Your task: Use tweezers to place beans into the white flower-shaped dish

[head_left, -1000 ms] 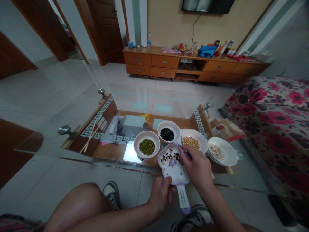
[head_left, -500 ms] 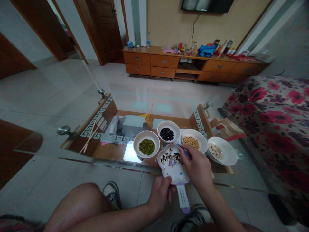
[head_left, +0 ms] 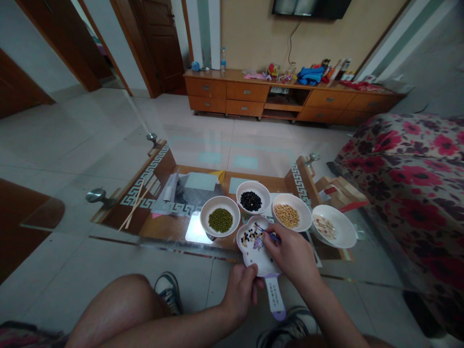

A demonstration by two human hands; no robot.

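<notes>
My left hand grips the near left edge of a white scalloped tray with a lilac-rimmed handle. Mixed black and tan beans lie scattered on it. Between the fingers of my right hand is a pair of dark bluish tweezers, tips down among the beans in the tray's upper part. Whether the tips hold a bean is too small to tell. Beyond the tray stand a bowl of black beans and a bowl of yellow soybeans. To the left is a bowl of green mung beans.
A bowl with pale flat pieces stands at the right of the glass table. Wooden chopsticks lie at the left. Papers and a brown paper bag show near the table. A flowered sofa is on the right.
My right hand has moved the tweezers from the rim of the black bean bowl back toward me, down onto the tray. My left hand and the tray stay put.
</notes>
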